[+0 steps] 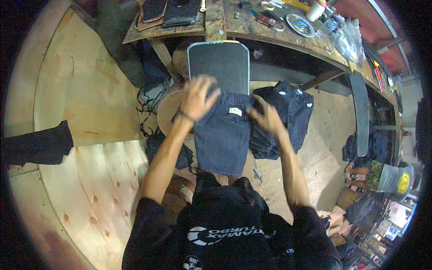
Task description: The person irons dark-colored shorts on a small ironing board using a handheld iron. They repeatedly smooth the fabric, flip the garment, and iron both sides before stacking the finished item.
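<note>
Dark blue denim shorts (pixel 220 144) lie in front of me with the waistband at the far end, over the near part of a dark grey board (pixel 218 65) with a pale edge. A back pocket with a white label (pixel 235 111) faces up. My left hand (pixel 198 99) is at the waistband's left corner, fingers stretched out and slightly blurred, thumb apart. Beside the right edge of the waistband, my right hand (pixel 267 118) has its fingers apart and holds nothing. Whether either hand touches the cloth, I cannot tell.
More dark denim garments (pixel 288 112) are piled to the right. A wooden workbench (pixel 252 27) runs along the far side, bearing a round dish (pixel 300 25) and plastic bags (pixel 348 42). Plywood panels (pixel 90 90) stand left. A person (pixel 387 177) is at the far right.
</note>
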Demonstrator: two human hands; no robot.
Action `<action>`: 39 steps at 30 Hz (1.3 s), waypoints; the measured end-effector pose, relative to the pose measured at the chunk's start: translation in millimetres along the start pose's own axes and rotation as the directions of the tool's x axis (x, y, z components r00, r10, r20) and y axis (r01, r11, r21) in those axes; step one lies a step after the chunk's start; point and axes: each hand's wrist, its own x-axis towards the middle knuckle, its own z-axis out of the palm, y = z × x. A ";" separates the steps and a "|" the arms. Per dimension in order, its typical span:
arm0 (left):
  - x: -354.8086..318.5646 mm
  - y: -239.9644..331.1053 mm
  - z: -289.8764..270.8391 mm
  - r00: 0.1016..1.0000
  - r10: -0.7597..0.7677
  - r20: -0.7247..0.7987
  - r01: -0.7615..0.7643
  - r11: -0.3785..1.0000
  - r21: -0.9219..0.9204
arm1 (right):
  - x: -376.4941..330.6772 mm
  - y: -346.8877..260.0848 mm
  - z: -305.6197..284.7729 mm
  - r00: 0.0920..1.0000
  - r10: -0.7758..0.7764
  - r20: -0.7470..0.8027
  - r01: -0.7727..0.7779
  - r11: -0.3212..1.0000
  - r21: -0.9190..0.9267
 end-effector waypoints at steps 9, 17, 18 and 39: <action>-56.3 23.1 72.8 0.958 -0.032 0.284 -0.030 0.977 0.213 | -44.0 36.2 33.1 0.944 0.211 0.253 -0.140 0.952 -0.272; -17.3 6.7 68.7 0.948 0.107 0.300 -0.151 0.980 0.126 | -26.7 1.4 17.6 0.942 0.274 0.194 -0.203 0.925 -0.321; -15.5 11.5 64.7 0.920 0.193 0.342 -0.220 0.974 0.044 | -37.8 -4.2 19.2 0.903 0.359 0.238 -0.221 0.861 -0.458; -29.4 20.6 70.3 0.961 0.266 0.079 -0.277 0.889 0.365 | -76.4 -23.2 44.7 0.874 0.485 0.036 -0.459 0.846 -0.270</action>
